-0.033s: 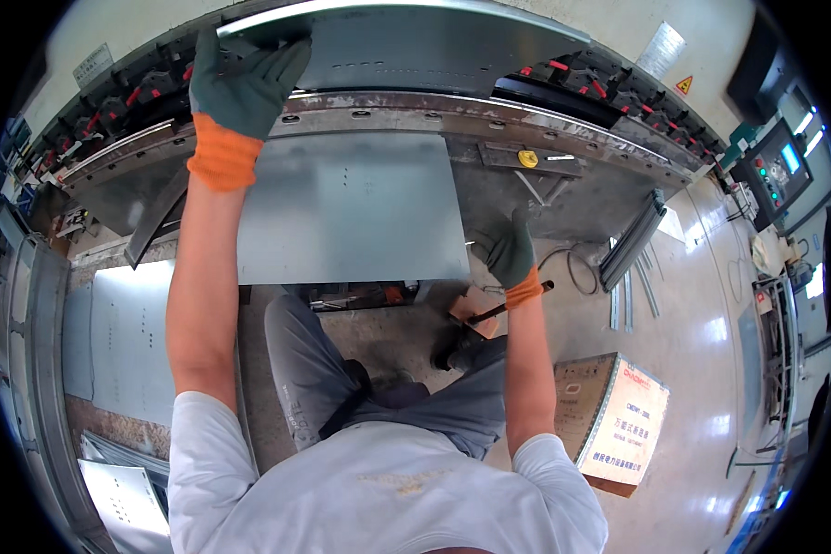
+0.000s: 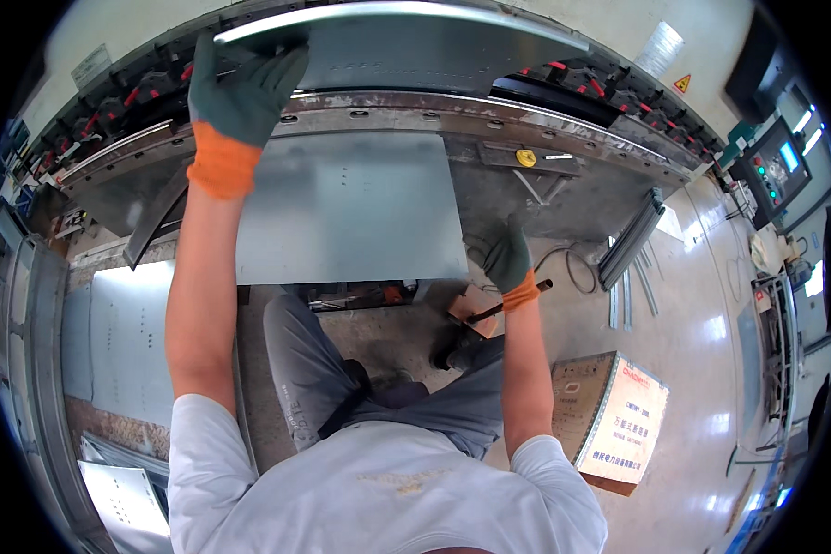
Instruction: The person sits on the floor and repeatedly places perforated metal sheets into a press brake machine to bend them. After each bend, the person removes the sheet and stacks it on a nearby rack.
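My left hand, in a dark green glove with an orange cuff, is at the left end of a grey sheet-metal panel. Its fingers are stretched out against the panel's face, and the thumb stands apart by the corner. The panel tilts up out of the press brake, with a bright long edge at the top. My right hand, gloved alike, hovers beside the right edge of a flat metal sheet lying below the machine. Its fingers are loosely bent and apart, with nothing visible in them.
A yellow tape measure lies on a small shelf right of the sheet. A dark rod slants below my right wrist. A printed box stands at lower right, a control panel at far right. More sheets lie at left.
My left hand has come very slightly down, and the panel's tilt has shifted a little. My right hand has moved slightly left.
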`<action>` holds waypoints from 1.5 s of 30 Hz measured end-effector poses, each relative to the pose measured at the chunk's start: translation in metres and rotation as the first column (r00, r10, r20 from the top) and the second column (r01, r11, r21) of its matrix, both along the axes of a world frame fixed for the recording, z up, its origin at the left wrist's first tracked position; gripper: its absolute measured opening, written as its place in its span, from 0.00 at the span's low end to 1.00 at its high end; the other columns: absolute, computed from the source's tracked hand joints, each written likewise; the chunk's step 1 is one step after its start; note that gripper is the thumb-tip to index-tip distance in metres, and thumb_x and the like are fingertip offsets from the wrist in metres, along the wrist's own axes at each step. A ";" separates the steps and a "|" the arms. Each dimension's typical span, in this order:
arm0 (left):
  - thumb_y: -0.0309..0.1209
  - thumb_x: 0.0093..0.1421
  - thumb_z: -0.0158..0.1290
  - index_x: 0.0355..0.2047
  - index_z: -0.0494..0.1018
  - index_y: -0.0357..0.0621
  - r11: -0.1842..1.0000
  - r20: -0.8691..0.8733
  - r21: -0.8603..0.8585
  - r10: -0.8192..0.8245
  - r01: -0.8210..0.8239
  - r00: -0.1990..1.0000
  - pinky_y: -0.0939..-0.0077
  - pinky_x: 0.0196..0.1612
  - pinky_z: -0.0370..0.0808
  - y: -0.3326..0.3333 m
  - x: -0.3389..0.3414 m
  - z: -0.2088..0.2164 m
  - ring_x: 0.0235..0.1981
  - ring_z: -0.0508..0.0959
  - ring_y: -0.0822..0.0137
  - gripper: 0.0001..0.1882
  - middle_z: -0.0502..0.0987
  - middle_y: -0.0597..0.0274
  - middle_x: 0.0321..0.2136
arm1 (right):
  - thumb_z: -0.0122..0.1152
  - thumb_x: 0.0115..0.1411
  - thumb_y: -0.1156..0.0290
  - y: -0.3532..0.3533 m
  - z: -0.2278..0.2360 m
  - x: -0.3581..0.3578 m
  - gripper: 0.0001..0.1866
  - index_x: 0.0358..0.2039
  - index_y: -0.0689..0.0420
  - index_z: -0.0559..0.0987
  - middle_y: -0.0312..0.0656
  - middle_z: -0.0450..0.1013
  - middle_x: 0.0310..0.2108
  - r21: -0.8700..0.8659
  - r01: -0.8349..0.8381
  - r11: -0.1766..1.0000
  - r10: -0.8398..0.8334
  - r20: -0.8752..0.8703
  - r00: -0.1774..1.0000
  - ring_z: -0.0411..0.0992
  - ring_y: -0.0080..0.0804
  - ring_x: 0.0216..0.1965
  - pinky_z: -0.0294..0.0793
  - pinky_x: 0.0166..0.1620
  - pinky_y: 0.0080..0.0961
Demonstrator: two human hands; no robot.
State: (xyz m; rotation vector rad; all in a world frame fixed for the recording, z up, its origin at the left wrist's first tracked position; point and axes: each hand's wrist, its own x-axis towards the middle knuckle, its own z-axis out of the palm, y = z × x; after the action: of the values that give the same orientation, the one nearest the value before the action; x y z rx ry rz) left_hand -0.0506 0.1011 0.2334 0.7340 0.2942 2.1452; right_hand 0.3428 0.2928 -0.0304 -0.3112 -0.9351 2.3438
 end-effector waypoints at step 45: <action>0.32 0.65 0.54 0.54 0.78 0.42 0.743 -0.944 0.331 0.264 -0.582 -0.200 0.67 0.62 0.73 0.047 -0.069 -0.033 0.54 0.79 0.60 0.18 0.79 0.57 0.55 | 0.42 0.75 0.57 -0.144 -0.036 -0.008 0.25 0.65 0.59 0.68 0.51 0.75 0.55 0.126 -0.095 0.988 0.081 0.114 0.990 0.76 0.44 0.54 0.76 0.58 0.41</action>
State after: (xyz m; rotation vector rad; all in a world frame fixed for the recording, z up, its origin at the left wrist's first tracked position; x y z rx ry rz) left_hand -0.1196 0.1483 0.2004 2.2816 1.8502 1.5089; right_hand 0.3349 0.1484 -0.0667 -0.3538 -1.1714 2.3505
